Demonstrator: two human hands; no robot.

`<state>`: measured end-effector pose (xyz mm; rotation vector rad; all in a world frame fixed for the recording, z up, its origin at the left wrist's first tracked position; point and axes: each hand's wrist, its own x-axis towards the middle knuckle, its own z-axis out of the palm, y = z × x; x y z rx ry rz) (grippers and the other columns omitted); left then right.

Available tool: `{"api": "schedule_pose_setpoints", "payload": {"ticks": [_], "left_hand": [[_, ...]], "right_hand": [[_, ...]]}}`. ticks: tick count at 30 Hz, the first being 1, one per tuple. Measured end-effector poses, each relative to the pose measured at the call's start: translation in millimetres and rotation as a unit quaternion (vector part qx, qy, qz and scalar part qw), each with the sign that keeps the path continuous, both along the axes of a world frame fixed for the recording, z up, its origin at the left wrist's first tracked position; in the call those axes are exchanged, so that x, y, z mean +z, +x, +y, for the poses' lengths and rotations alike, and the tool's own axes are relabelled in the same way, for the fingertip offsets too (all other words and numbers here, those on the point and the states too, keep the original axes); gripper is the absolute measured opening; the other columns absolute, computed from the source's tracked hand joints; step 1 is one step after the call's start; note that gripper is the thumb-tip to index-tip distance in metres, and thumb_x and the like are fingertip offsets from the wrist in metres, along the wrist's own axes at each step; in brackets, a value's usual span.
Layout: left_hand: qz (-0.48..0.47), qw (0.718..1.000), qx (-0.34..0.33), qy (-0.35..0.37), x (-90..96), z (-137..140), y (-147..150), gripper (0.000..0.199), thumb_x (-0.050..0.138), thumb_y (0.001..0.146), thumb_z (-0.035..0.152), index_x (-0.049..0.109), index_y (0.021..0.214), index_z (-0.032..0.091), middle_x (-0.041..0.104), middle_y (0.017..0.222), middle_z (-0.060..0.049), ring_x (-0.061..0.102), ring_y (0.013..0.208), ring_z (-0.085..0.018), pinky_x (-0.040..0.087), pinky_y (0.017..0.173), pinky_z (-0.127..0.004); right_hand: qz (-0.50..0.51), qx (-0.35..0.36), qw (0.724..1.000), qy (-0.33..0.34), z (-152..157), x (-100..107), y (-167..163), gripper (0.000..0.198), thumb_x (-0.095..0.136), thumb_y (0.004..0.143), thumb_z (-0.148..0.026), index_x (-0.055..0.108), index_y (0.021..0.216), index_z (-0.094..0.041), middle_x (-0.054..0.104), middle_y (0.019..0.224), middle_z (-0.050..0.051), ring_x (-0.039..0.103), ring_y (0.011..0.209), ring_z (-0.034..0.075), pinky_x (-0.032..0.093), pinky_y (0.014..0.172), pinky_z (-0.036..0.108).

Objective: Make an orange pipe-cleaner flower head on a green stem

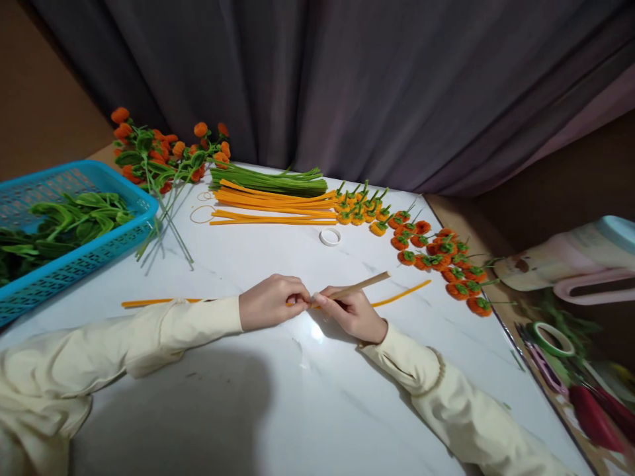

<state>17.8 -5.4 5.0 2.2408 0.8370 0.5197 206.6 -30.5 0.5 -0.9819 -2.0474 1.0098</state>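
Head view: left fingers (297, 291) pinch an orange strip (403, 293), right fingers (329, 306) a tan stick (364, 283).

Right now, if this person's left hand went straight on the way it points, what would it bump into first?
The left hand would probably meet the right hand first, which lies almost directly ahead; the exact depth is unclear.

To your left: blue perforated basket (114, 248), green leaves (94, 218) heaped inside. Ahead of you, beyond the white tabletop (198, 396), a dark curtain (347, 86) hangs in folds. Small white ring (330, 244) lies flat on the top. Off your right edge: pale cup (540, 261) with bluish lid and pink handle; nearer you, green tape roll (540, 344), pinkish scissors handle (547, 371) just beside it, then a red-handled tool (592, 413).
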Motion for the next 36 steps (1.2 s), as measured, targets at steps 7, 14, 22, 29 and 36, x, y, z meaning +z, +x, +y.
{"api": "schedule_pose_setpoints", "payload": {"ticks": [7,14,22,29,36], "left_hand": [[0.001,1.0,-0.002,-0.001,-0.3,0.3,-1.2,0.016,0.051,0.077,0.012,0.066,0.08,0.015,0.061,0.07,-0.001,0.052,0.061,-0.009,0.04,0.061,-0.019],[0.014,1.0,-0.011,0.003,3.0,-0.1,-1.2,0.015,0.05,0.079,0.014,0.065,0.077,0.015,0.062,0.073,-0.002,0.055,0.064,-0.01,0.04,0.062,-0.02],[0.013,1.0,-0.01,-0.011,2.6,0.2,0.0,0.014,0.051,0.078,0.014,0.066,0.077,0.014,0.063,0.073,-0.002,0.055,0.063,-0.01,0.041,0.061,-0.02],[0.0,1.0,-0.004,-0.02,1.3,1.7,-1.3,0.016,0.052,0.074,0.009,0.066,0.078,0.014,0.062,0.071,-0.001,0.052,0.061,-0.009,0.039,0.059,-0.018],[0.012,0.999,-0.011,-0.035,3.1,1.6,-1.4,0.016,0.051,0.075,0.01,0.067,0.079,0.013,0.061,0.07,-0.002,0.051,0.061,-0.009,0.039,0.058,-0.018]], "right_hand": [[-0.034,0.02,0.999,0.033,-1.1,-3.7,-0.4,0.034,0.04,0.09,-0.033,0.062,0.077,-0.012,0.059,0.062,0.004,0.048,0.052,0.009,0.039,0.048,0.02],[0.005,-0.026,0.999,-0.037,3.6,0.0,1.7,0.041,0.042,0.089,-0.041,0.061,0.067,-0.012,0.055,0.054,0.002,0.046,0.048,0.009,0.039,0.049,0.021],[0.026,-0.017,0.999,-0.029,1.7,1.3,2.4,0.039,0.044,0.088,-0.037,0.06,0.062,-0.012,0.057,0.058,0.003,0.047,0.049,0.009,0.038,0.049,0.021],[-0.018,0.024,0.999,0.014,-1.0,-1.1,1.4,0.033,0.043,0.089,-0.033,0.063,0.075,-0.011,0.053,0.055,0.002,0.043,0.047,0.009,0.035,0.045,0.02],[-0.017,0.027,0.999,-0.006,1.6,1.4,0.3,0.035,0.042,0.089,-0.035,0.061,0.07,-0.012,0.056,0.059,0.003,0.045,0.049,0.008,0.036,0.047,0.02]]}}
